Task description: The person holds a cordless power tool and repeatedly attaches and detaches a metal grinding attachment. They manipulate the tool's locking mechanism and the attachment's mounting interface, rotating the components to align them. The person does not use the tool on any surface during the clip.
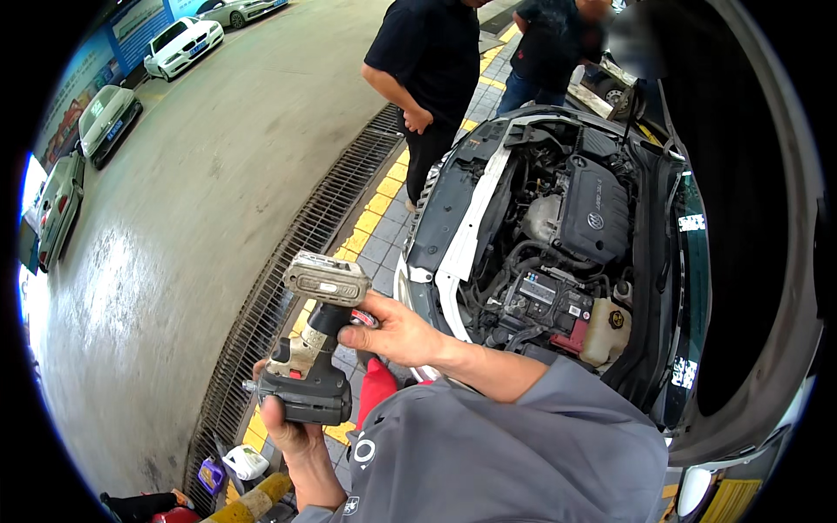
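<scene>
A worn black and grey cordless impact wrench (307,370) is held upside down before me, its battery (327,277) uppermost. My left hand (292,433) is closed round the motor housing, thumb along its near side. The metal drive end (250,385) points left, beside those fingers. At the handle and battery base my right hand (397,331) is closed, its thumb showing and most fingers hidden behind the tool. A small black and red round piece (364,320) shows between right thumb and fingers; I cannot make out what it is.
To the right a car's open engine bay shows an engine cover (597,209), a battery (540,296) and a fluid tank (606,331) under the raised hood (785,218). Two people stand ahead. A floor grate (288,288) runs alongside; bottles (246,462) and a striped barrier (248,501) are lower left.
</scene>
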{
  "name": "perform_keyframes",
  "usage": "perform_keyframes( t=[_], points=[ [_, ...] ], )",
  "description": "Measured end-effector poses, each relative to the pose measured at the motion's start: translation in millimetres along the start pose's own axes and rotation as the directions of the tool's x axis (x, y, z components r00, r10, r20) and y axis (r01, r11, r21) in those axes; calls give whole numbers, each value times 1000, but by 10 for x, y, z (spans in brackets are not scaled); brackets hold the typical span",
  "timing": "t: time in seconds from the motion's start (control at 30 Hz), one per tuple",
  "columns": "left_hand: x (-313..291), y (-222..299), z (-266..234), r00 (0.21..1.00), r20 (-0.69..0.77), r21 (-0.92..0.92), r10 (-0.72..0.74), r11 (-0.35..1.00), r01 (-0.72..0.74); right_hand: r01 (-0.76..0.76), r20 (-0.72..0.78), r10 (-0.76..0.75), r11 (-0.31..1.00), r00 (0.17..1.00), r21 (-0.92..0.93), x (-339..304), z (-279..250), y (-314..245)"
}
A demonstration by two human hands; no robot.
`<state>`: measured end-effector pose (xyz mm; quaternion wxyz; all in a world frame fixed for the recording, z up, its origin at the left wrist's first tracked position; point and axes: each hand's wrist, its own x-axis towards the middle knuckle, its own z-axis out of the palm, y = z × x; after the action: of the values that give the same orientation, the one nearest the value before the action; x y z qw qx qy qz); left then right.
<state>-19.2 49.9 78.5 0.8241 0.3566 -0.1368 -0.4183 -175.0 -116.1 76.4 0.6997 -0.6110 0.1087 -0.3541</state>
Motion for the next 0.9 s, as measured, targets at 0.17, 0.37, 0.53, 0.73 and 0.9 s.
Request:
perform_keyframes(
  t=[0.17, 0.37, 0.53, 0.73, 0.9],
  points=[
    [3, -129, -267, 987, 16, -109, -162, 980, 163, -154, 199, 147, 988, 969, 19, 12, -160, -91],
    [54, -400, -315, 901, -189, -263, -390, 904, 336, -93, 211, 67, 989, 975, 113, 65, -225, -72],
    [34, -438, -262, 874, -22, -374, -485, 815, 443, -268, 178, 243, 955, 954, 131, 8, -304, 43],
    [-16, -466, -176, 808, 21, -446, -588, 718, 534, -108, 247, 83, 990, 965, 89, 71, -252, 135],
    [-4, -416, 62, 727, -82, -476, -682, 667, 573, -204, 148, 172, 950, 974, 236, -24, -214, 259]
  ],
)
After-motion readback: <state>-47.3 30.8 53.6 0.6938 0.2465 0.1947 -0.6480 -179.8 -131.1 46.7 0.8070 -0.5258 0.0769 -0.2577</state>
